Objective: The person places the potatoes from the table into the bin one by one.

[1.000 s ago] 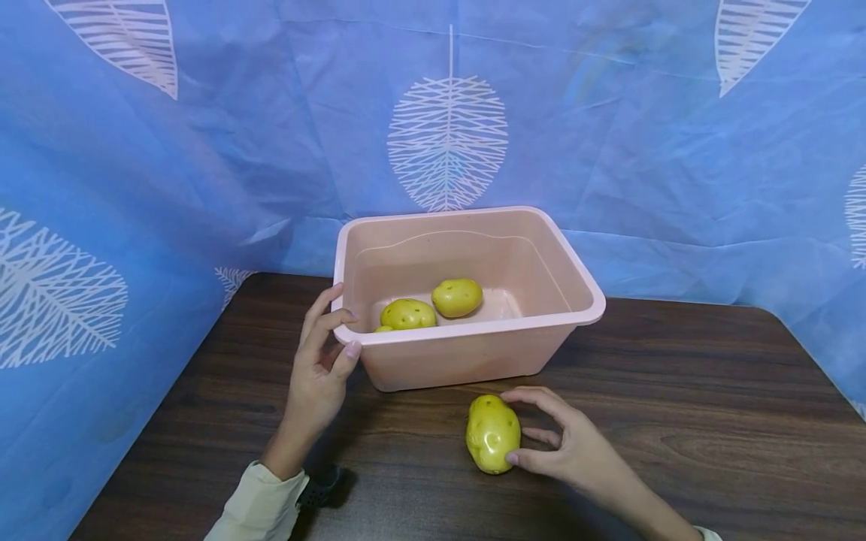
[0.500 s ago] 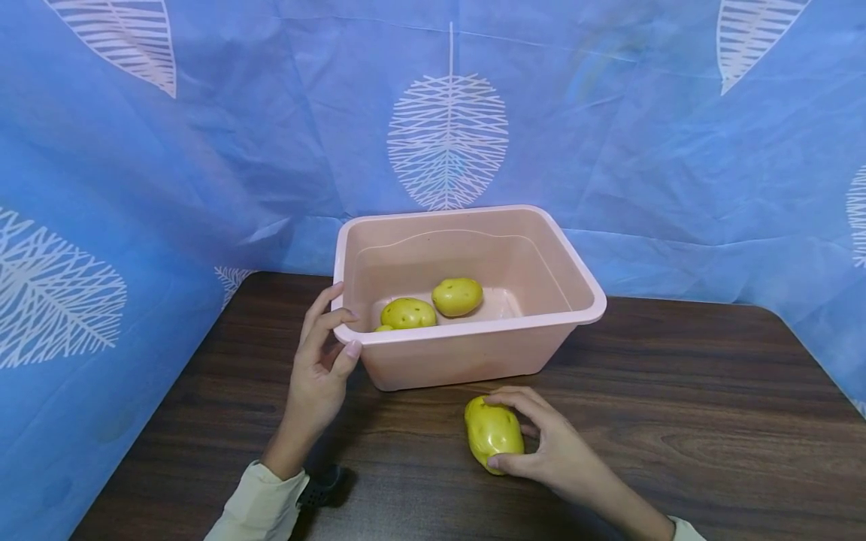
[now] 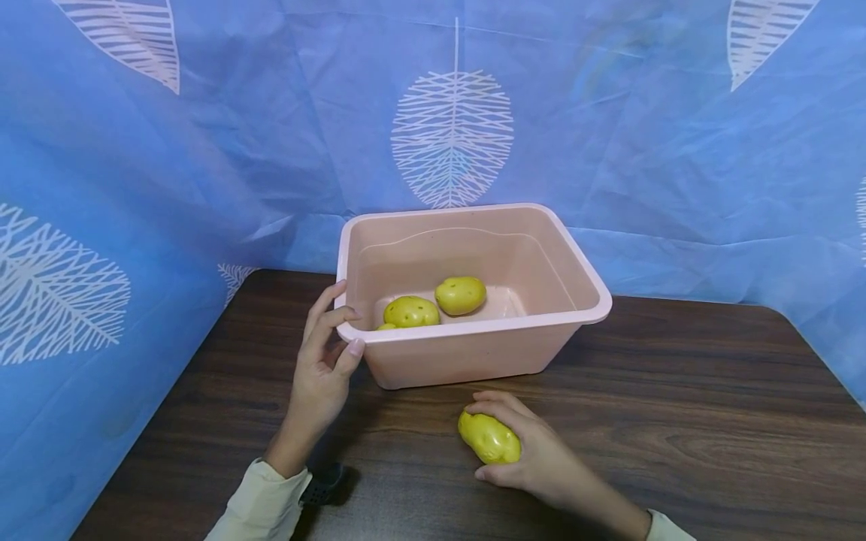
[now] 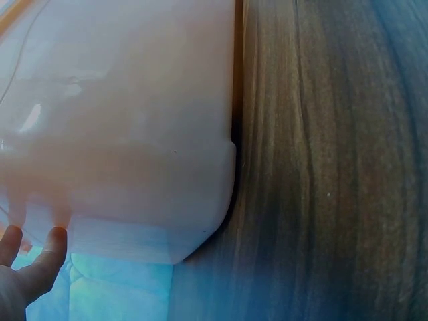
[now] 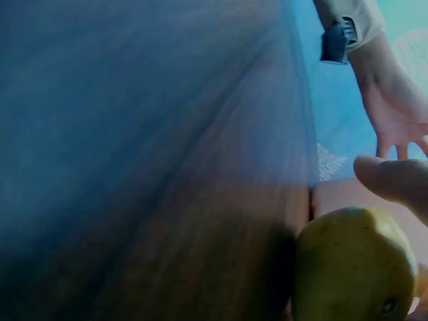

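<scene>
A glossy yellow-green potato (image 3: 489,437) lies in front of the pink plastic tub (image 3: 460,357) on the dark wood table. My right hand (image 3: 534,451) curls its fingers over the potato's far side, the thumb along its near side. In the right wrist view, the thumb (image 5: 394,180) shows a gap from the potato (image 5: 354,267). My left hand (image 3: 321,376) grips the tub's near left corner, fingers over the rim and thumb outside. Two potatoes show well inside the tub, one (image 3: 411,311) at left and one (image 3: 461,295) farther back; part of another shows behind the front rim.
A blue cloth (image 3: 298,113) with white leaf prints hangs behind and left of the table (image 3: 704,391). The tub stands at the back, close to the cloth. A black device (image 3: 323,485) sits at the left wrist by the pale sleeve.
My right hand has moved left and farther over the potato, closing round it. The potato has turned and now lies slanted. My left hand stays at the tub's corner.
</scene>
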Available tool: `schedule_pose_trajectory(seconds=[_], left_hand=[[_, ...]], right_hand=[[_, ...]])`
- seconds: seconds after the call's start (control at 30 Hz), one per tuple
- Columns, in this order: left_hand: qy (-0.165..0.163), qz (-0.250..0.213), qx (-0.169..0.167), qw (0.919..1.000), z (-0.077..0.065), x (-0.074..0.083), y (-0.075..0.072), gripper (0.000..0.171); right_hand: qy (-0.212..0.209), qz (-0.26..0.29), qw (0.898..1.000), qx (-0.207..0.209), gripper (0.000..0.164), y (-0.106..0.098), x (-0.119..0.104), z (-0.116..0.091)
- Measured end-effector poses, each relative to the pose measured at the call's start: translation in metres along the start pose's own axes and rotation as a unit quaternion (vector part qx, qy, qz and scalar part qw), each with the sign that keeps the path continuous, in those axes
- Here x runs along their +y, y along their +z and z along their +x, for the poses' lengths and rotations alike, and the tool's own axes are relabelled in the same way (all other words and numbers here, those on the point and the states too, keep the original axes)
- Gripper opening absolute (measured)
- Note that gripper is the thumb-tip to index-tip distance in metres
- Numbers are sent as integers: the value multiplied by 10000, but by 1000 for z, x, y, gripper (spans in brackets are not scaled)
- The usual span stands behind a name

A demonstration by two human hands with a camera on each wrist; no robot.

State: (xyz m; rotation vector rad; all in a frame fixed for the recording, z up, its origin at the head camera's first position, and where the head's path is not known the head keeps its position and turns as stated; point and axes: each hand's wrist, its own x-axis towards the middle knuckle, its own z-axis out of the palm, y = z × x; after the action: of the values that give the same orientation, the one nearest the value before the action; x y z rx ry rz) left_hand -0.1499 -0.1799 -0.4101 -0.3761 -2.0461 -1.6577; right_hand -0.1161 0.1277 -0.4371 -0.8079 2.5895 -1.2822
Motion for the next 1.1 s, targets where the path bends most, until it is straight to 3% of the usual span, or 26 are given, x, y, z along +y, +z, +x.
schedule_pose_trajectory(seconds=[0.33, 0.73, 1.1], left_hand=[[54, -38, -27, 10000, 1, 1, 0, 32], [28, -29, -21, 10000, 0, 1, 0, 32], [50, -14, -22, 10000, 0, 0, 0, 32]], right_hand=[[66, -64, 9997, -222, 66, -1, -2, -1], [-373, -354, 9976, -469, 63, -4, -2, -1], [-589, 329, 9954, -674, 59, -12, -4, -3]])
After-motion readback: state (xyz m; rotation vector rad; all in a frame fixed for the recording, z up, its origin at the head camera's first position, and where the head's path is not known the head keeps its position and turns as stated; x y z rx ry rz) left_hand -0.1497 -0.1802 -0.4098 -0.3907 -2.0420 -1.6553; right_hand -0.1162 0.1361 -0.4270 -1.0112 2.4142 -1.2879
